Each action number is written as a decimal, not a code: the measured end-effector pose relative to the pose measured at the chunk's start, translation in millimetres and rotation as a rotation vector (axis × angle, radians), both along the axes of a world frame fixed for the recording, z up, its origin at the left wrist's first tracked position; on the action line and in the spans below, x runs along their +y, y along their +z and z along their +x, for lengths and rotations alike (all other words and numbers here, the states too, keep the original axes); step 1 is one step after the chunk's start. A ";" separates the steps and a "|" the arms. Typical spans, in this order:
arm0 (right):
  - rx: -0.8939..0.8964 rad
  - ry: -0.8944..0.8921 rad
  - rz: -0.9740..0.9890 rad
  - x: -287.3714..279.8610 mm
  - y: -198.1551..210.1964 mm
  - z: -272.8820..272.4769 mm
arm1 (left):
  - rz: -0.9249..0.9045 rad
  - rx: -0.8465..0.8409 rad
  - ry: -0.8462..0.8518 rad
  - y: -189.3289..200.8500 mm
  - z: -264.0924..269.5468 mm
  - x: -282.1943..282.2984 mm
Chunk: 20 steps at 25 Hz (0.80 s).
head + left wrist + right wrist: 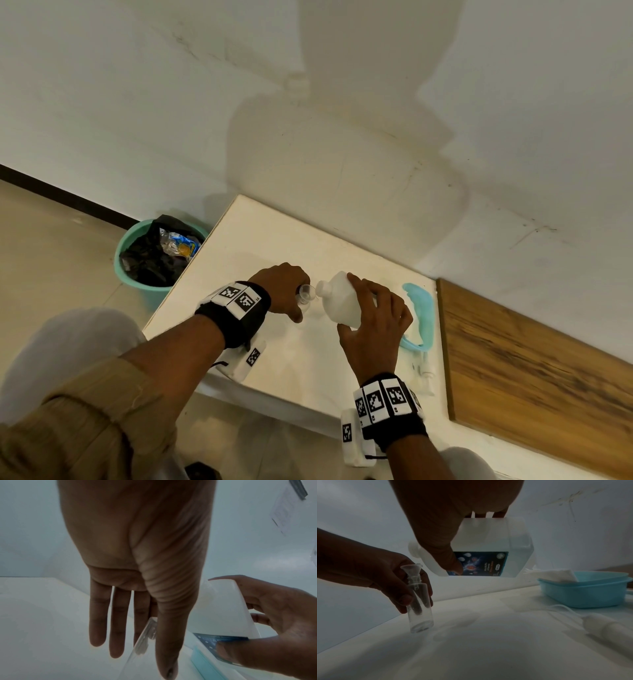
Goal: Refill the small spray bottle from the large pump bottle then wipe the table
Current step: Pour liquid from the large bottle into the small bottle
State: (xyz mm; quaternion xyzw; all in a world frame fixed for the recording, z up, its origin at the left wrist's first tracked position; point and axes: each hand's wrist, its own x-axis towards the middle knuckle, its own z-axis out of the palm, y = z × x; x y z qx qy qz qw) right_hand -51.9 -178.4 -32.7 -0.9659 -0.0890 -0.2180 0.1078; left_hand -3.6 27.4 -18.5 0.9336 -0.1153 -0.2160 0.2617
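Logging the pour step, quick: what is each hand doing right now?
Left hand: grips the small clear plastic spray bottle.
Right hand: holds the large white plastic bottle, tilted.

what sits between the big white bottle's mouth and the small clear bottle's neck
A small clear plastic funnel sits in the neck of the small clear spray bottle, just below the tilted large white plastic bottle; the right wrist view shows it.

Plain room in a home or sim., my white table [239, 240] vs scuffed white wall [376, 154], tiled floor [51, 246], teal bin [137, 284] w/ black liner, wood-grain board [531, 370] to my right
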 end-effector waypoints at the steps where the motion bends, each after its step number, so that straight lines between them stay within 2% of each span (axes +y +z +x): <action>1: -0.005 0.001 -0.001 0.2 0.5 -0.4 | -0.001 0.003 0.000 -0.2 0.0 0.1; 20: -0.014 0.028 -0.039 -2.2 4.0 -3.4 | 0.032 0.044 -0.008 -10.0 -2.0 0.6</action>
